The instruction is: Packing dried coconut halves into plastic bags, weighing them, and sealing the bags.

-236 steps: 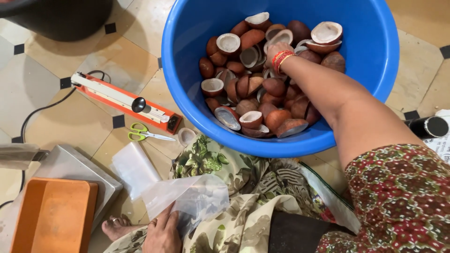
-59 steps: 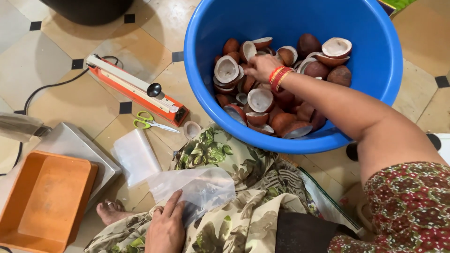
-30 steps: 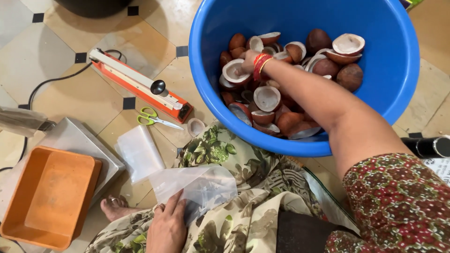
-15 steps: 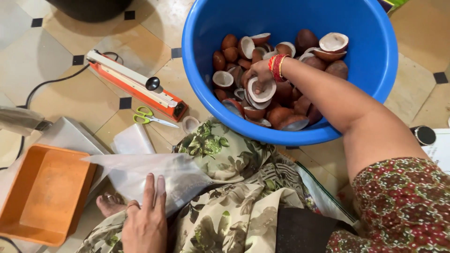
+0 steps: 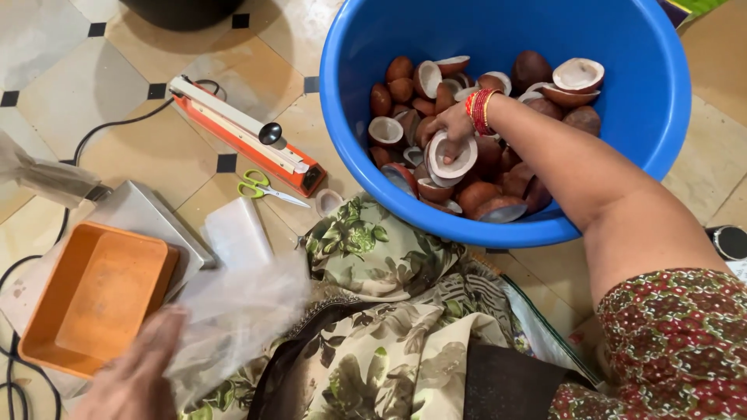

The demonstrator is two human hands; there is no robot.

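The right hand (image 5: 450, 123) has its grip closed on a coconut half (image 5: 451, 159), white side up, lifted just off the heap in the blue tub (image 5: 661, 117); a second ago it was still reaching among the shells, so one is now picked. The left hand (image 5: 136, 373), blurred, well left of the tub, grips a clear bag (image 5: 233, 311), which has swung toward the orange tray (image 5: 97, 292), mouth apparently readied. A sealer (image 5: 245, 132) and scissors (image 5: 268, 187) lie left of the tub.
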